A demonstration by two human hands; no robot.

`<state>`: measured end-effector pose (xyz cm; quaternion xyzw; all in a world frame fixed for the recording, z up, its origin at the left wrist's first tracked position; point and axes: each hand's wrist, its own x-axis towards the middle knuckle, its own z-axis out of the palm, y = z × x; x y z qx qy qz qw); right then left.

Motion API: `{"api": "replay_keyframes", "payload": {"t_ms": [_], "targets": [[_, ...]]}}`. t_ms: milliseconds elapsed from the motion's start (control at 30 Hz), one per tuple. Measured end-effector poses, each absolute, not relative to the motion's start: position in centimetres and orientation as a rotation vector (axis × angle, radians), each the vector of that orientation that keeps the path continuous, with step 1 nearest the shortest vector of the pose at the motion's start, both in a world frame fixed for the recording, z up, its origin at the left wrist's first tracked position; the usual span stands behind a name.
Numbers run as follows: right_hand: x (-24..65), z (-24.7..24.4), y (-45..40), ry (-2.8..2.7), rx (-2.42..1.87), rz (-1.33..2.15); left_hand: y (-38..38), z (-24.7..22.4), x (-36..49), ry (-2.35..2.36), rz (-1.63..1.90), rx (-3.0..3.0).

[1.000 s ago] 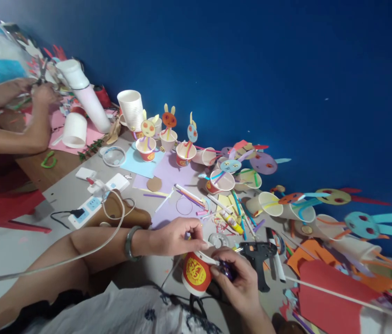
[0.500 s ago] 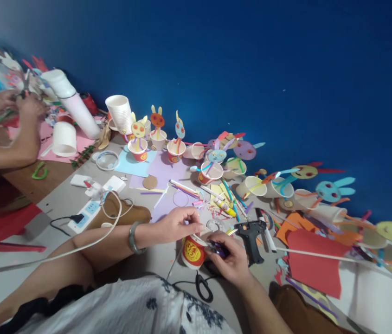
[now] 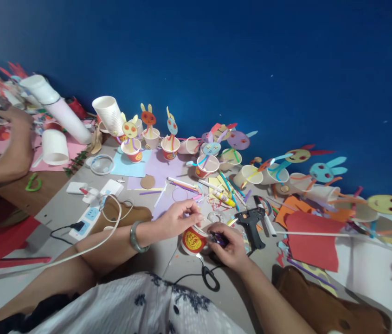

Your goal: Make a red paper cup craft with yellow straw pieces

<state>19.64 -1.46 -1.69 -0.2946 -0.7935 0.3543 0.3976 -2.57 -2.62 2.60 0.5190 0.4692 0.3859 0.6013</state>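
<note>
A red and white paper cup [image 3: 193,241] with a yellow emblem stands tilted between my hands. My left hand [image 3: 178,218], a bangle on its wrist, is closed on the cup's rim with thumb and fingers. At the cup's right side, my right hand [image 3: 228,246] is closed round a small dark purple object [image 3: 219,239], partly hidden by the fingers. Just right of that hand lies a black glue gun [image 3: 250,227]. A black cable loop [image 3: 210,278] lies below the cup.
Cups with paper rabbit figures [image 3: 132,149] line the blue wall. Markers [image 3: 183,185], a power strip [image 3: 89,218] and red paper [image 3: 314,239] lie around. A white cable [image 3: 94,246] crosses my left forearm. Another person's arm [image 3: 15,148] is at far left.
The view has shifted, so most of the table appears further left. My hands stay at the cup, with my right hand slightly higher in view. The other person's hands appear further left.
</note>
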Motion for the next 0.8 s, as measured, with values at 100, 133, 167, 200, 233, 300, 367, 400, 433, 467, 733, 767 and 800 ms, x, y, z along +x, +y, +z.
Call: {"api": "replay_keyframes", "payload": {"t_ms": [100, 133, 167, 200, 233, 300, 367, 400, 433, 467, 733, 767, 800], "targets": [[19.57, -1.85, -1.46, -1.997, -0.741, 0.899, -2.48, 2.42, -2.64, 1.058, 0.915, 1.205], [19.54, -1.87, -1.48, -1.997, -0.737, 0.896, -2.44, 2.40, -2.67, 1.045, 0.928, 1.201], [19.51, -1.87, -1.50, -1.997, -0.731, 0.891, -2.40, 2.41, -2.69, 1.034, 0.940, 1.194], [19.49, -1.87, -1.54, -2.000, -0.730, 0.888, -2.36, 2.46, -2.72, 1.024, 0.954, 1.182], [19.46, -1.88, -1.58, -2.003, -0.734, 0.888, -2.32, 2.52, -2.74, 1.017, 0.970, 1.169], [19.44, -1.95, -1.65, -2.005, -0.759, 0.897, -2.24, 2.67, -2.78, 1.005, 0.993, 1.154], [19.45, -2.11, -1.74, -1.986, -0.804, 0.907, -2.13, 2.80, -2.82, 1.001, 1.021, 1.166], [19.45, -2.20, -1.79, -1.967, -0.825, 0.909, -2.07, 2.84, -2.84, 1.009, 1.042, 1.174], [19.46, -2.27, -1.84, -1.941, -0.845, 0.912, -2.00, 2.85, -2.87, 1.025, 1.076, 1.177], [19.46, -2.32, -1.88, -1.916, -0.866, 0.916, -1.93, 2.84, -2.90, 1.039, 1.119, 1.183], [19.20, -2.37, -1.52, -1.617, -0.967, 0.889, -1.70, 2.54, -3.16, 1.162, 1.191, 1.147], [19.16, -2.42, -1.35, -1.600, -0.963, 0.879, -1.70, 2.45, -3.08, 1.157, 1.189, 1.154], [19.12, -2.46, -1.18, -1.581, -0.958, 0.868, -1.69, 2.34, -2.97, 1.149, 1.201, 1.151]]}}
